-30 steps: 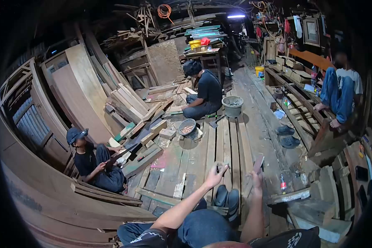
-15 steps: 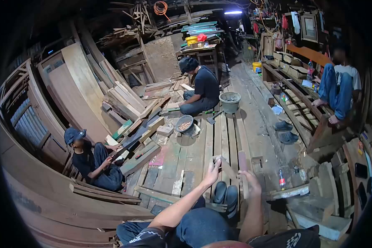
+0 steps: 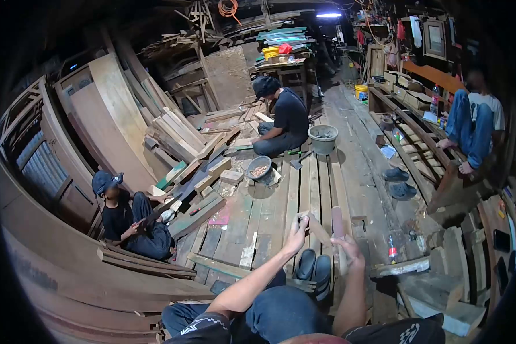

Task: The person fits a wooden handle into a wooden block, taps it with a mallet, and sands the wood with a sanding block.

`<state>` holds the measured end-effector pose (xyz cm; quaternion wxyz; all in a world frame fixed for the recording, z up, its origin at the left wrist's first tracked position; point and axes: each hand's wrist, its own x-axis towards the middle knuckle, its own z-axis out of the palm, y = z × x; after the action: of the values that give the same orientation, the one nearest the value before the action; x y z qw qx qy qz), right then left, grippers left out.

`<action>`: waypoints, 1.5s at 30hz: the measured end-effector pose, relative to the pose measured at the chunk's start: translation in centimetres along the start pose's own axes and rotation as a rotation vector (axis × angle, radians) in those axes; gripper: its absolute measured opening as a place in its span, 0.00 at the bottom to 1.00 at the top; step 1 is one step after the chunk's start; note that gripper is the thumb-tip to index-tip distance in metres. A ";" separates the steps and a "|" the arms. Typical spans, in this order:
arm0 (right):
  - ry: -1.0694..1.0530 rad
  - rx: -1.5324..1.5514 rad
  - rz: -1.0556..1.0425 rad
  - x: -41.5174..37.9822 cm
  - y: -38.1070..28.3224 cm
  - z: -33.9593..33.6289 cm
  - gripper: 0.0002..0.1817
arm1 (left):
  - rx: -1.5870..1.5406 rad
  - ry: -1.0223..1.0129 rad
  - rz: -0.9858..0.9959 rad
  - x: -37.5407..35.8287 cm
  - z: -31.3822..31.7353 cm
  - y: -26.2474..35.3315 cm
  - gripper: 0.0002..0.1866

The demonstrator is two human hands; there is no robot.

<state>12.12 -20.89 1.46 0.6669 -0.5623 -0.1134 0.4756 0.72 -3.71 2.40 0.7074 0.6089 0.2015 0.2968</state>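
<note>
In the lower middle, my left hand (image 3: 297,232) is closed around the left end of a small light-brown wooden piece (image 3: 319,230), which slants down to the right. My right hand (image 3: 348,249) is closed at the lower end of a flat reddish-brown strip (image 3: 337,221) that stands upright beside the wooden piece. The fingers of my right hand lie close to the wooden piece's lower end; whether they touch it I cannot tell. Below my hands are dark slippers (image 3: 322,270) on the plank floor.
One person (image 3: 286,117) sits by a bucket of wood bits (image 3: 260,169) and a grey bucket (image 3: 323,139). Another person (image 3: 129,221) sits at left near stacked planks (image 3: 198,215). A third (image 3: 470,123) sits on a bench at right. A bottle (image 3: 392,250) stands right of my hands.
The view has shifted slightly. My right hand, blurred before, now shows sharply at the strip's lower end. The person at left has lowered a long dark piece and changed arm position.
</note>
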 end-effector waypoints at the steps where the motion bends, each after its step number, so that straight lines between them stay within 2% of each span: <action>1: 0.037 -0.005 -0.018 -0.2 0.0 0.3 0.18 | 0.010 -0.005 0.014 0.1 -0.2 -0.3 0.19; 4: 0.067 -0.027 -0.062 0.3 0.1 0.1 0.17 | -0.006 -0.008 -0.001 -0.2 0.3 0.8 0.22; 6: 0.013 -0.037 -0.063 0.6 0.7 -0.3 0.18 | 0.229 0.008 0.037 0.2 -0.5 0.6 0.23; 7: -0.030 -0.038 -0.056 0.9 0.5 -0.3 0.19 | 0.068 0.021 -0.015 0.1 -0.2 0.6 0.24; 8: -0.027 -0.038 -0.057 0.8 0.5 -0.4 0.21 | 0.167 0.013 0.009 0.0 -0.6 0.8 0.25; 9: -0.024 -0.037 -0.058 0.8 0.4 -0.6 0.23 | 0.168 0.047 -0.014 1.2 -1.5 -1.6 0.26; 10: 0.015 -0.042 -0.064 1.0 0.4 -0.6 0.25 | 0.078 0.026 -0.066 -0.3 0.2 1.7 0.26; 11: -0.004 -0.040 -0.110 1.2 0.7 -1.0 0.28 | 0.143 -0.013 0.018 -0.4 0.1 2.0 0.24; 12: -0.040 -0.049 -0.151 1.7 0.9 -1.4 0.30 | 0.147 -0.046 -0.040 0.1 -0.3 1.9 0.23; 13: 0.005 -0.054 -0.203 2.4 1.4 -1.2 0.29 | 0.148 -0.004 -0.060 0.2 -0.3 1.6 0.21; 14: 0.038 -0.062 -0.247 3.1 1.8 -1.6 0.28 | 0.133 -0.064 -0.037 0.2 -0.3 1.8 0.22; 16: 0.038 -0.237 -0.381 4.9 3.0 -2.8 0.23 | 0.169 -0.059 -0.042 0.5 -0.9 1.2 0.27; 18: 0.128 -0.083 -0.417 4.1 2.6 -0.9 0.19 | 0.175 -0.048 -0.075 0.8 -1.3 0.6 0.28; 20: 0.174 -0.282 -0.261 2.8 0.2 -0.2 0.18 | 0.127 -0.051 -0.084 1.5 -1.9 0.4 0.28; 22: 0.249 -0.270 -0.321 3.1 0.9 0.2 0.19 | -0.066 -0.065 -0.130 1.5 -2.0 1.2 0.28; 23: 0.181 -0.207 -0.336 3.7 1.4 -0.1 0.19 | -0.141 -0.033 -0.162 1.5 -1.7 1.8 0.28; 25: 0.201 -0.219 -0.335 3.0 0.5 0.8 0.20 | -0.282 -0.022 -0.201 1.9 -1.6 2.0 0.24; 28: 0.220 -0.233 -0.325 3.0 0.6 0.8 0.22 | -0.409 0.048 -0.381 1.8 -1.9 1.8 0.21; 31: 0.202 -0.222 -0.271 2.9 0.6 0.7 0.22 | -0.519 0.035 -0.419 1.8 -2.3 1.5 0.19; 33: 0.203 -0.228 -0.220 2.6 0.1 1.0 0.23 | -0.538 0.029 -0.410 1.9 -2.3 1.5 0.20; 36: 0.331 -0.108 -0.211 1.5 -0.6 2.0 0.21 | -0.520 -0.001 -0.375 1.8 -2.2 1.6 0.20; 39: 0.207 0.056 -0.229 2.3 0.2 0.6 0.18 | -0.495 -0.049 -0.339 1.6 -1.8 1.9 0.21; 45: 0.195 0.059 -0.223 2.2 0.6 -0.1 0.14 | -0.497 -0.203 -0.273 1.4 -1.8 2.1 0.26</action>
<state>13.04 -19.28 0.09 0.7398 -0.5698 -0.0958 0.3447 0.22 -1.28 4.28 0.8848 0.4107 0.1311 0.1769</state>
